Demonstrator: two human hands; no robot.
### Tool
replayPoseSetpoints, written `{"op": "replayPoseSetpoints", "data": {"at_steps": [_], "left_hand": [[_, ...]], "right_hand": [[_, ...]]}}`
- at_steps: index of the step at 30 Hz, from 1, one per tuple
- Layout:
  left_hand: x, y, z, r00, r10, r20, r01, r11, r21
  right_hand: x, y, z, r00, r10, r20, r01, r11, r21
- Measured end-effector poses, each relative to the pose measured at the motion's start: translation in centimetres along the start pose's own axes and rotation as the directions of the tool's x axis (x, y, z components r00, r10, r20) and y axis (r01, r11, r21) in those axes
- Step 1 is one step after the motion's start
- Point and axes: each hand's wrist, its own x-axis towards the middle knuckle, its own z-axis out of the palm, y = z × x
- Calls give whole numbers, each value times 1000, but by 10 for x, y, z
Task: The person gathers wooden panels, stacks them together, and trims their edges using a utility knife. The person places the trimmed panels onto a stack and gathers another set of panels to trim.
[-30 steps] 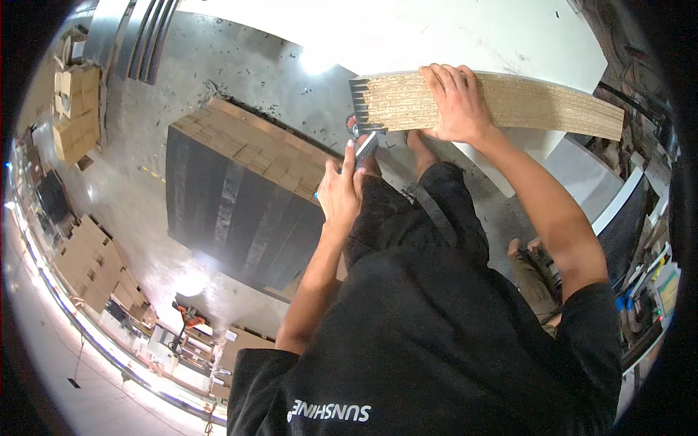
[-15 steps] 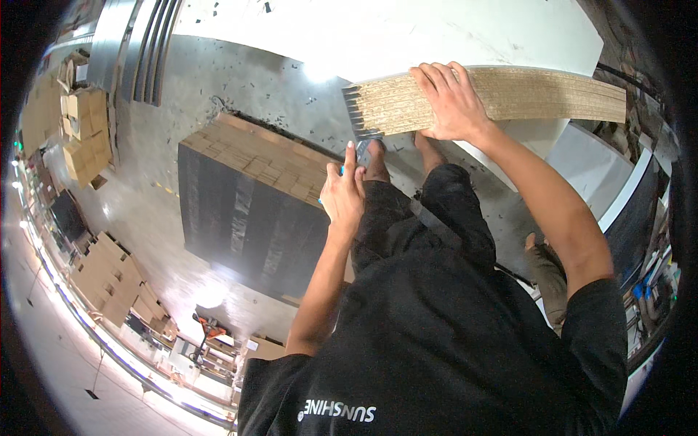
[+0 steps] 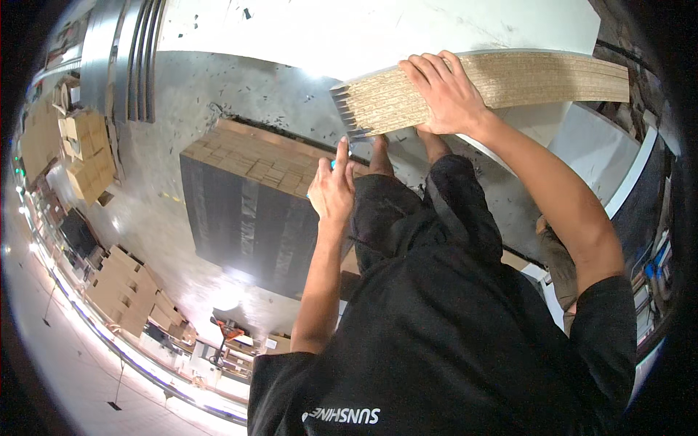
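Note:
A stack of long particle boards (image 3: 534,80) lies with its pale cut edges facing up. Dark strips stick out at the stack's left end. My right hand (image 3: 447,94) is closed across the boards, its fingers bent over the far side and its palm by the near side. Just off the near left corner, my left hand (image 3: 332,187) is closed around a slim tool with blue parts (image 3: 334,165), which looks like a utility knife. Its index finger stretches along the tool towards the dark strips. Most of the handle is hidden in the fist.
A large white panel (image 3: 378,29) spans the far side. Left of my legs stands a tall stack of dark-faced boards (image 3: 254,214). Dark scraps litter the grey floor (image 3: 276,80). Cartons (image 3: 87,134) stand far left, and another person's leg (image 3: 558,265) shows at right.
The left hand and its tool have shifted slightly left, close to the boards' near left corner. My right hand keeps its hold on the stack. The whole view has tilted a little.

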Motion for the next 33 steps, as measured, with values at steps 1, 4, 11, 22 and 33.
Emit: {"op": "replayPoseSetpoints", "data": {"at_steps": [1,4,11,22,33], "left_hand": [[7,0,-3,1000,-10,-10,10,1000,6],[34,4,-13,999,-11,-35,14,996,91],[134,-31,-39,993,-77,-90,86,991,103],[6,0,-11,999,20,39,-14,990,-142],[0,-1,-4,999,14,32,-11,993,-114]], "right_hand": [[0,0,0,1000,5,2,-5,1000,2],[-2,1,-2,1000,12,5,-12,1000,2],[7,-2,-4,999,5,49,-4,1000,-16],[0,0,2,999,0,45,2,998,-60],[0,1,5,995,-28,-100,26,1000,-16]]}}
